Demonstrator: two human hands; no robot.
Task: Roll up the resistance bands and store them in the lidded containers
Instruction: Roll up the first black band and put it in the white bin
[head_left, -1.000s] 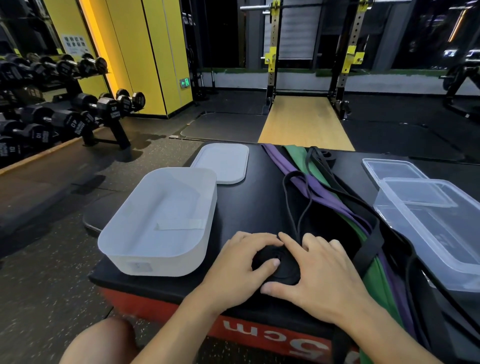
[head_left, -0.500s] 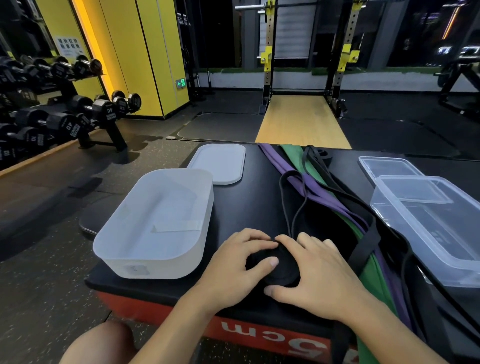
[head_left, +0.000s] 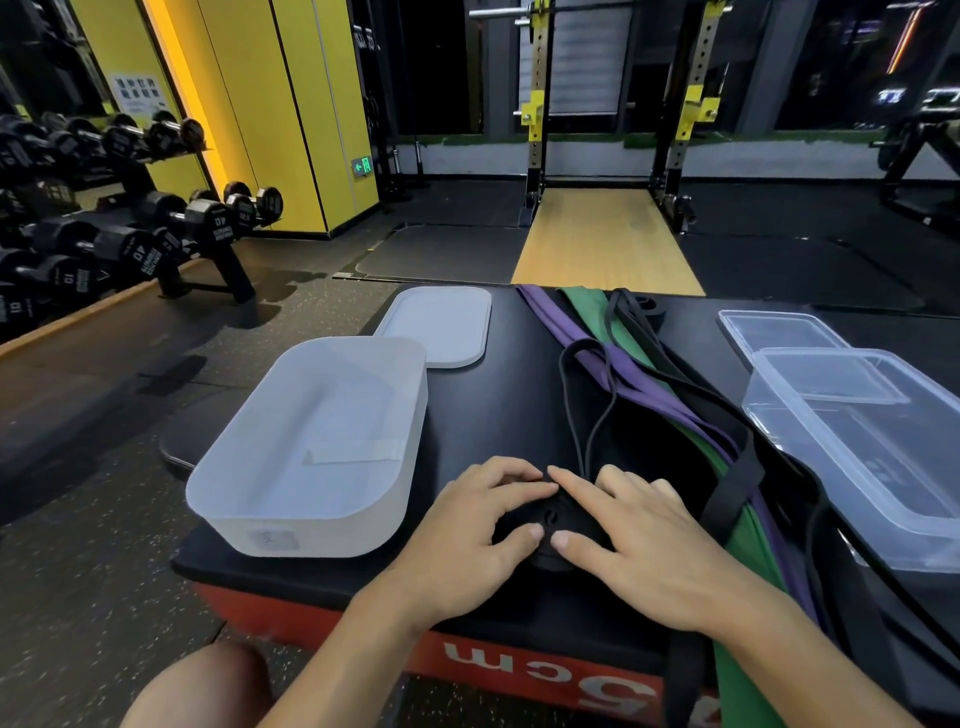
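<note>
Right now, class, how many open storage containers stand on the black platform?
2. The white container stands on the left side of the black platform. The clear container stands at its right edge, partly out of frame. None appears hidden.

I am closing both hands tighter over the rolled black band (head_left: 551, 519). My left hand (head_left: 467, 540) fingers (head_left: 511, 470) are advancing across its far edge toward my right hand (head_left: 644, 545); both thumbs are drawing level on its near side.
</note>
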